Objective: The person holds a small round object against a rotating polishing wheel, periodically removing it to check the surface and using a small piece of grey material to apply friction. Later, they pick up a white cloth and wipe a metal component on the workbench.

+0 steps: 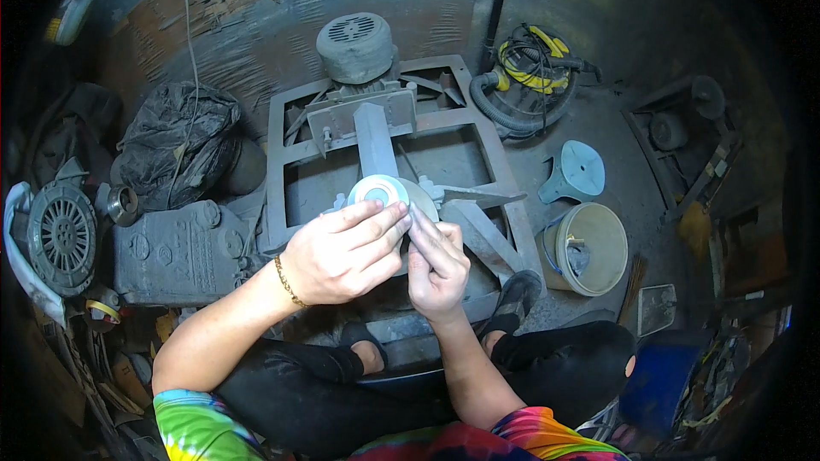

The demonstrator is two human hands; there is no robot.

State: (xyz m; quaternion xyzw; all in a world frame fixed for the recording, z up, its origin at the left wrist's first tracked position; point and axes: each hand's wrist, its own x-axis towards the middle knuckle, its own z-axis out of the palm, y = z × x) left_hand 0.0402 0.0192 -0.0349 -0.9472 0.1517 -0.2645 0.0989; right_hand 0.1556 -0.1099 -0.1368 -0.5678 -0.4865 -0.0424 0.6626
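In front of me both hands meet at a small round disc with pale turquoise and white rings. My left hand, with a gold bracelet at the wrist, has its fingers pressed together over the disc's near right edge. Fingertips of my right hand meet it from the right, with the fingers bent and close together. Just behind lies a grey wheel, partly covered by the fingers and disc. A flat belt runs from the wheel area back to a dusty electric motor. The fingers hide the disc's underside.
A metal frame carries the motor. To the right stand a cream bucket, a light-blue stool and a yellow-black vacuum cleaner. At left are a round ribbed fan cover, a grey metal tank and a black bag.
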